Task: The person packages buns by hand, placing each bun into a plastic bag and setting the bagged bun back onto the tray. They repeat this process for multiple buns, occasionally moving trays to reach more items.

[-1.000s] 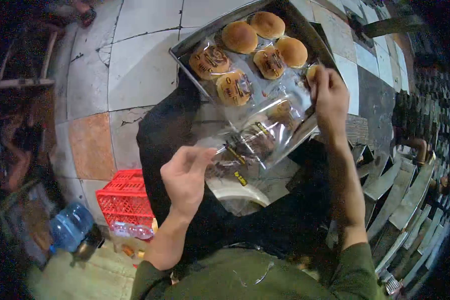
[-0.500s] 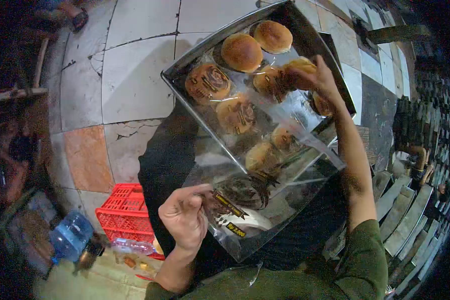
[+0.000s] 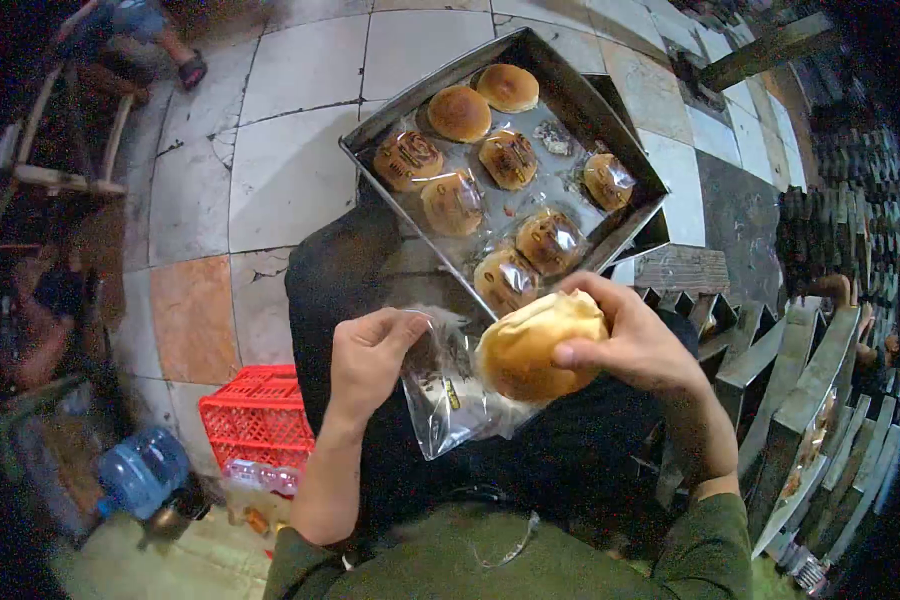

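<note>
My right hand (image 3: 635, 345) grips a bare golden bun (image 3: 540, 350), thumb on its near side. To its left, my left hand (image 3: 370, 360) pinches the upper edge of a clear printed plastic bag (image 3: 450, 395), which hangs over my dark-clothed lap. The bun is at the bag's right side; whether its edge is inside the mouth is hard to tell. Beyond my hands a metal tray (image 3: 425, 240) holds several buns, most in printed clear wrappers. Two glossy bare-looking buns, one of them this bun (image 3: 460, 113), sit at its far left part.
A red plastic crate (image 3: 260, 420) and a blue water jug (image 3: 145, 470) stand at the lower left. Stacked metal trays (image 3: 800, 370) fill the right side. Another person's leg (image 3: 175, 50) shows at the top left, near a wooden stool (image 3: 70, 180).
My right hand has come from the tray toward me with a bun in it. The large plastic bag that lay across the tray's near side is now gathered small below my left hand.
</note>
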Tool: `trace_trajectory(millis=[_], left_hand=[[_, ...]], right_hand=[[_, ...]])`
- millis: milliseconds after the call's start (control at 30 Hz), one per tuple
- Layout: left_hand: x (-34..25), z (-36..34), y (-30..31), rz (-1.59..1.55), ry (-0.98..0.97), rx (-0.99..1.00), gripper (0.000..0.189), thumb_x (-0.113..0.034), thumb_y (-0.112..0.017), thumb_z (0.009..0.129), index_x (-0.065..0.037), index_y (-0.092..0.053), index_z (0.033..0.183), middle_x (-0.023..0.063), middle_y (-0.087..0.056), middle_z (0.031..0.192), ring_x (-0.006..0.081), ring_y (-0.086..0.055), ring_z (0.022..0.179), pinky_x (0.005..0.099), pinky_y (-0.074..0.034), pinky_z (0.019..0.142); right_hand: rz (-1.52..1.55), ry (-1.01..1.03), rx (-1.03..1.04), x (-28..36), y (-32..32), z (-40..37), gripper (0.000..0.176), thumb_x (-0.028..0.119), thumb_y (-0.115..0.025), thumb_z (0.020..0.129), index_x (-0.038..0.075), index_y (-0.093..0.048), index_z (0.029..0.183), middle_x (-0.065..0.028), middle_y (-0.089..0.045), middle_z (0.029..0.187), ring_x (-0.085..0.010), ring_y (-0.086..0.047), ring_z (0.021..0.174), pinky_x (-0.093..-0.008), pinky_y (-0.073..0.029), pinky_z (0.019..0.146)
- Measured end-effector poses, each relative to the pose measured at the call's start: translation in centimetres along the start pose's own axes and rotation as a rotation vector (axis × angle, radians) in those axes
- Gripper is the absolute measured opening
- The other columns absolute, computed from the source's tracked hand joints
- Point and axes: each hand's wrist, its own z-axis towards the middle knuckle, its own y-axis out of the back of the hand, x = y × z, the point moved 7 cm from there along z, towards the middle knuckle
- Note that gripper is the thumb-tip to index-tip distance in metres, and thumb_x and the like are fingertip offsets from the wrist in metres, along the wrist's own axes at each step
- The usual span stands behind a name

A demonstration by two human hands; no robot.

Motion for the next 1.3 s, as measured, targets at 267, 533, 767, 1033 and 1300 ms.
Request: trace_trajectory(millis=[267,533,767,1033,1300], left_hand=[[-1.8,-6.6,2.6,0.013,0.252,0.053,0.021,-0.016,-0.058,0.085,0.002,-0.063,0.075,0.0052,-0.063,0.067,0.0088,-0.057,0.057,0.0214,-0.044,0.052],[-6.0,-10.1,0.5,0.229,0.109,0.285,0.014,-0.011,-0.061,0.081,0.002,-0.063,0.077,0.0047,-0.064,0.072,0.0074,-0.056,0.065,0.0223,-0.045,0.058],[-7.2,-14.3,9.2,0.177,-0.336,-0.755,0.035,-0.020,-0.058,0.085,-0.003,-0.051,0.115,0.0104,-0.056,0.110,0.0159,-0.055,0.091,0.0265,-0.044,0.077],[-11.7,-12.7,-1.5,-0.368,-0.046,-0.096,0.072,-0.056,-0.041,0.084,-0.006,-0.027,0.134,0.0180,-0.042,0.127,0.0363,-0.051,0.105,0.0538,-0.034,0.096],[-9.3,-11.2,-1.9,-0.642,-0.010,-0.028,0.069,-0.057,-0.041,0.084,-0.006,-0.034,0.129,0.0201,-0.045,0.123,0.0355,-0.051,0.104,0.0534,-0.036,0.094]], right_hand=[[0.879,0.081,-0.085,-4.1,-2.6,-3.2,0.060,0.025,-0.058,0.082,-0.003,-0.032,0.127,-0.0162,-0.048,0.121,-0.0245,-0.051,0.110,-0.0382,-0.040,0.095],[0.282,0.086,0.058,-3.2,-7.2,-6.0,0.071,0.025,-0.079,0.064,0.002,-0.038,0.117,-0.0084,-0.054,0.107,-0.0160,-0.052,0.101,-0.0309,-0.041,0.089],[0.809,0.322,-0.470,-6.1,-9.5,-7.5,0.042,0.013,-0.070,0.073,0.002,-0.052,0.109,-0.0075,-0.059,0.104,-0.0182,-0.058,0.096,-0.0334,-0.045,0.087],[-0.308,1.002,-0.242,2.2,-20.7,-8.0,0.073,0.049,-0.063,0.071,-0.004,-0.043,0.117,-0.0296,-0.039,0.126,-0.0427,-0.031,0.124,-0.0508,-0.027,0.101],[-0.288,1.170,-0.241,5.2,-17.7,-9.2,0.103,0.076,-0.049,0.061,-0.006,-0.036,0.123,-0.0313,-0.035,0.126,-0.0487,-0.036,0.114,-0.0555,-0.030,0.094]])
